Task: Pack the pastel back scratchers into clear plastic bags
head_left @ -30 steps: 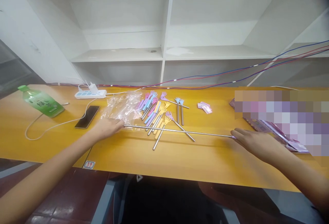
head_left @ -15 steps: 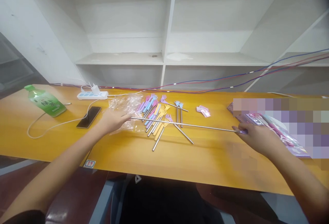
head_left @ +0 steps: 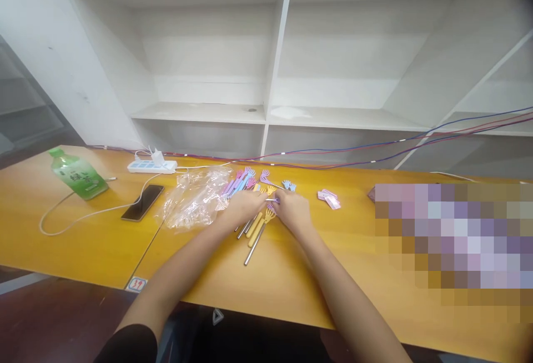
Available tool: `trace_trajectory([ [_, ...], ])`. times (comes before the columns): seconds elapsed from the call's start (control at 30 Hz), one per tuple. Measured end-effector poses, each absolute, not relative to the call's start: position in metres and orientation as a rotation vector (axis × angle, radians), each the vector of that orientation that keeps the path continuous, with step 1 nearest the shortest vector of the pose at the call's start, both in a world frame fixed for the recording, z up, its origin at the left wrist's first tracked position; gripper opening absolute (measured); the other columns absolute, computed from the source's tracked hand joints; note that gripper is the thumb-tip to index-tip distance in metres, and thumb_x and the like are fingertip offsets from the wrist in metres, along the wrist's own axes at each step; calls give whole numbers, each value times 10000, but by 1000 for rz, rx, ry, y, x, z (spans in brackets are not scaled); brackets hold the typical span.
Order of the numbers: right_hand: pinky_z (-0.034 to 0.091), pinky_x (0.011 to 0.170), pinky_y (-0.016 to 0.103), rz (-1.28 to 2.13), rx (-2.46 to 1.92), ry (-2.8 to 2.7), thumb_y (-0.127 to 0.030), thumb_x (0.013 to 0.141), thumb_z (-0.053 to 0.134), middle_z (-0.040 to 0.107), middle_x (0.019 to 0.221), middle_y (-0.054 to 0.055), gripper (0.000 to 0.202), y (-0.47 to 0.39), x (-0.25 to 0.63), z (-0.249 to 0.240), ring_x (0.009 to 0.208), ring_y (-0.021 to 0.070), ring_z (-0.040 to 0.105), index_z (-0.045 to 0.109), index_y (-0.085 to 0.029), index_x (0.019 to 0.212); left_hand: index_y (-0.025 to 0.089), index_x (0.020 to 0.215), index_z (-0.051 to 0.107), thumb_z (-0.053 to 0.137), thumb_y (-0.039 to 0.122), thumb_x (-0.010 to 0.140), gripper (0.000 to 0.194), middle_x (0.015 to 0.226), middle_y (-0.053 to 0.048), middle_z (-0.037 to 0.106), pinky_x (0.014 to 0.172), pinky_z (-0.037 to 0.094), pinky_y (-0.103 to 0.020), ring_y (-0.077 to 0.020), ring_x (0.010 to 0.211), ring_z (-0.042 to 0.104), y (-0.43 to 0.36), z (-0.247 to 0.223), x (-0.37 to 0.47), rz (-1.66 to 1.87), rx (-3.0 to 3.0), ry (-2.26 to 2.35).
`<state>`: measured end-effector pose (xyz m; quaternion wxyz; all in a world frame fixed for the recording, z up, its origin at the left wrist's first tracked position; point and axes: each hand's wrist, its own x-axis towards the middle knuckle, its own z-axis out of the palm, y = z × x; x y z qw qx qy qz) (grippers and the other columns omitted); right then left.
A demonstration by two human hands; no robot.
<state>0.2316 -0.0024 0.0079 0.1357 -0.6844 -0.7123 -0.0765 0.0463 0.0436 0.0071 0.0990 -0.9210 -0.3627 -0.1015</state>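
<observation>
Both hands meet over a pile of small back scratchers (head_left: 250, 185) with pastel hand-shaped heads on a yellow worktable (head_left: 95, 246). The left hand (head_left: 245, 205) and the right hand (head_left: 292, 211) have their fingertips drawn together, pinching between them a short scratcher (head_left: 272, 200) with a purple head, just above the near edge of the pile. Two yellow-handled scratchers (head_left: 259, 226) poke out from under the hands toward the table's front edge.

Left of the pile lies a crumpled clear plastic bag (head_left: 194, 199), touching its outer pieces. Further left of the pile rest a dark phone (head_left: 142, 202) on a white cable, a white power strip (head_left: 152, 166) and a green bottle (head_left: 78, 174) lying on its side. Just right of the pile sit small pink tags (head_left: 330, 197); beyond them a blurred patch hides the table. Behind the pile, red and blue wires (head_left: 375, 155) run along white shelves (head_left: 275, 74).
</observation>
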Motion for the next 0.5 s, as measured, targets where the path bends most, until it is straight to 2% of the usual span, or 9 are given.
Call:
trace_trajectory([
  [0.2, 377, 700, 307, -156, -2004, -2136, -338, 1091, 540, 823, 1045, 158, 294, -1, 227, -12, 953, 260, 754, 786, -179, 1073, 133, 1041, 759, 566, 230, 1047, 216, 967, -167, 799, 757, 566, -343, -284, 886, 782, 44, -8, 47, -214, -2736, -1211],
  [0.5, 443, 717, 310, -198, -2084, -2209, -343, 1144, 433, 824, 1030, 213, 427, -5, 220, 3, 956, 275, 792, 796, -124, 1094, 115, 1016, 797, 565, 134, 1005, 233, 878, -190, 790, 754, 575, -358, -299, 857, 793, 43, 5, 52, -94, -2696, -1274],
])
